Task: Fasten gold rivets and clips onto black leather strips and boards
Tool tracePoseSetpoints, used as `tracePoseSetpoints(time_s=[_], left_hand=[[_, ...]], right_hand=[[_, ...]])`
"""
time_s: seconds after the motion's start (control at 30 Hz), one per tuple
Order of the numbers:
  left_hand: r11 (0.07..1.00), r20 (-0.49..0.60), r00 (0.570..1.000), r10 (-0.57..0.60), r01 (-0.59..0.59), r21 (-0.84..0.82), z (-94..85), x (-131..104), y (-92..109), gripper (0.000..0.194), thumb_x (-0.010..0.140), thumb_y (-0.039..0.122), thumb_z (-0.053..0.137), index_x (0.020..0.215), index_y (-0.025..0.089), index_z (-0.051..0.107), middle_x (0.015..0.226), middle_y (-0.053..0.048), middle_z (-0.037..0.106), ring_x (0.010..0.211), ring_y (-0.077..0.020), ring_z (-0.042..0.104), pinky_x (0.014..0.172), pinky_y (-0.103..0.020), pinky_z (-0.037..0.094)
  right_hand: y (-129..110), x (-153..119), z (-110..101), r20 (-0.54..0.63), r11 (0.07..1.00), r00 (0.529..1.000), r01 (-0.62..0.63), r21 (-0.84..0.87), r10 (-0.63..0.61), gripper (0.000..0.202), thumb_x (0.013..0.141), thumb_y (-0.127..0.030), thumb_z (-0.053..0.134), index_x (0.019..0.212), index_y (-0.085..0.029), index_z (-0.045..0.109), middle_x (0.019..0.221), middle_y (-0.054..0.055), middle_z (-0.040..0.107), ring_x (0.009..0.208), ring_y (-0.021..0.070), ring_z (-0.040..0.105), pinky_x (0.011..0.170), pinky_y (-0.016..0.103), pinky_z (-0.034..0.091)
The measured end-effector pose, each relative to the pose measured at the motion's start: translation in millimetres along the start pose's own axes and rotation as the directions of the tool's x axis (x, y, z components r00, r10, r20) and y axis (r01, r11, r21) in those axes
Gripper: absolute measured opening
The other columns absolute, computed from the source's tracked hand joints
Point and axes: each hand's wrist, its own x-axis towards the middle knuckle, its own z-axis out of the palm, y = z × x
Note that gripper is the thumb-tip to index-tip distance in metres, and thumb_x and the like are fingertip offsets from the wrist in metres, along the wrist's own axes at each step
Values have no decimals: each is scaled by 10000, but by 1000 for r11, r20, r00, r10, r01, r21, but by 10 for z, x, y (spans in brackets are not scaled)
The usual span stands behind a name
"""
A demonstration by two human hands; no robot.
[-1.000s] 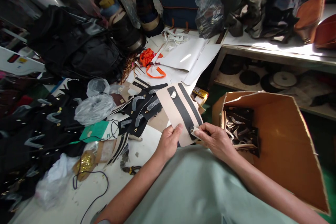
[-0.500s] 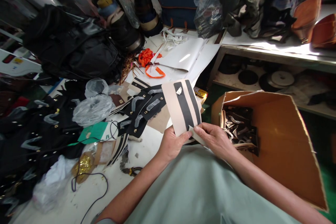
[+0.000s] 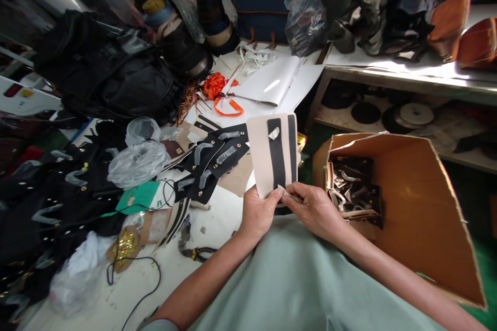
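Observation:
A beige panel with two black stripes [image 3: 259, 160] stands nearly upright between my hands, in front of my body. My left hand [image 3: 258, 212] grips its lower left edge, thumb on the face near the bottom of the wider stripe. My right hand [image 3: 310, 207] pinches at the lower right corner, its thumb and forefinger close to my left thumb; what exactly lies between them is partly hidden. A small whitish scrap [image 3: 274, 133] sticks to the upper part of the wider stripe. Left of the panel lie several black pieces with plastic-wrapped handles [image 3: 205, 163] on the table.
An open cardboard box [image 3: 419, 207] at right holds several similar pieces. On the white table [image 3: 174, 279] are pliers [image 3: 198, 253], a black cord [image 3: 157, 282], plastic bags [image 3: 137, 163] and an orange ribbon [image 3: 229, 108]. A dark bag [image 3: 112, 72] stands at the back left.
The panel has turned more upright and shifted slightly right. The pale flap seen at its lower right corner is now mostly hidden behind my right fingers, which have drawn in closer.

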Motion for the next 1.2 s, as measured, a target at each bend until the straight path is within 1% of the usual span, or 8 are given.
tracePoseSetpoints(time_s=[0.33, 0.53, 0.7, 0.83, 0.9, 0.93, 1.03, 1.2], left_hand=[[995, 24, 1000, 13, -10, -94, 269, 77, -153, 301, 761, 324, 809, 1006, 153, 769, 997, -93, 808, 916, -255, 751, 818, -330, 595], [991, -162, 987, 3, -24, -128, 172, 561, -179, 413, 659, 327, 858, 998, 111, 763, 1013, -126, 808, 922, -262, 755, 859, -361, 587], [978, 159, 986, -43, 74, -193, 474, 614, -46, 490, 634, 359, 914, 1034, 121, 762, 1032, -120, 804, 912, -258, 751, 886, -381, 589], [986, 548, 835, -51, 129, -104, 1071, 591, 112, 509, 720, 441, 874, 1107, 135, 749, 1047, -112, 791, 890, -244, 741, 836, -363, 591], [993, 633, 773, -51, 106, -50, 1274, 658, 174, 620, 754, 479, 849, 1262, 161, 690, 1174, -134, 756, 896, -230, 732, 786, -342, 581], [996, 623, 781, -47, 81, -26, 1314, 698, 191, 665, 768, 485, 839, 1326, 177, 651, 1240, -144, 729, 898, -216, 727, 763, -322, 571], [1000, 500, 866, -30, 24, 19, 1170, 754, 165, 623, 812, 512, 797, 1319, 184, 644, 1249, -146, 712, 862, -168, 714, 722, -265, 541], [994, 383, 920, -89, 105, -22, 508, 484, -140, 576, 880, 669, 631, 1137, 160, 712, 1052, -120, 753, 792, -160, 719, 733, -280, 570]], right_hand=[[52, -163, -84, -39, 997, 996, -76, 14, 77, 303, 926, -354, 609, 681, -204, 514, 635, -42, 498, 619, 124, 432, 591, 265, 320], [-62, -477, -89, 188, 985, 982, -51, 163, 19, 169, 934, -309, 618, 817, -205, 683, 735, -23, 638, 693, 135, 546, 623, 240, 388], [112, -553, -156, 143, 955, 987, -111, 276, 74, 189, 947, -331, 609, 1013, -210, 739, 853, -1, 701, 690, 141, 580, 633, 250, 420], [200, -601, -214, 134, 938, 984, -154, 311, 117, 246, 947, -381, 621, 827, -182, 702, 695, -13, 638, 664, 139, 549, 632, 252, 399], [209, -624, -243, 93, 936, 989, -136, 326, 111, 304, 945, -420, 622, 758, -181, 642, 680, -16, 611, 658, 133, 518, 631, 252, 389], [213, -632, -258, 65, 938, 993, -117, 326, 101, 325, 944, -436, 622, 738, -184, 614, 683, -18, 596, 661, 132, 504, 633, 253, 384], [241, -630, -299, -28, 953, 998, -52, 298, 63, 340, 924, -459, 644, 726, -190, 582, 717, -14, 578, 691, 138, 493, 654, 256, 386], [283, -513, -274, -41, 946, 993, -91, 312, 109, 430, 917, -544, 639, 678, -189, 596, 639, -11, 572, 619, 134, 468, 602, 266, 363]])
